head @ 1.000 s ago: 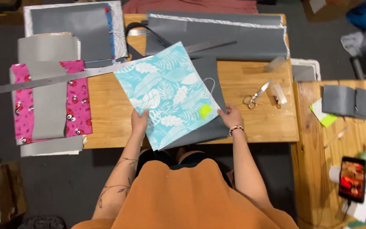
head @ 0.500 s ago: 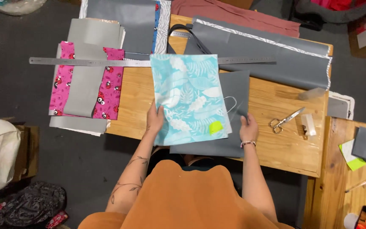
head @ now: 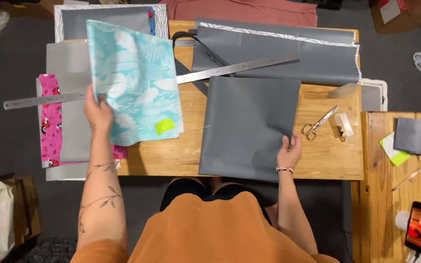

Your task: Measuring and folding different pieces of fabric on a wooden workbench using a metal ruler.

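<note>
Two hands, two fabric pieces

Your left hand (head: 98, 113) grips the turquoise leaf-print fabric (head: 132, 83), raised over the table's left side, above the metal ruler (head: 171, 78). Your right hand (head: 288, 152) lies flat, fingers spread, pressing the grey fabric square (head: 247, 124) on the wooden table (head: 332, 156), near the scissors (head: 319, 123).

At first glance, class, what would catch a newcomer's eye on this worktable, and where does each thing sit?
The turquoise leaf-print fabric stands out first, lifted by the left hand over the table's left side. Next comes the grey square panel lying flat at the centre, with the right hand resting on its lower right edge. A long steel ruler runs slantwise behind them, and bright pink patterned cloth peeks out at far left.
</note>
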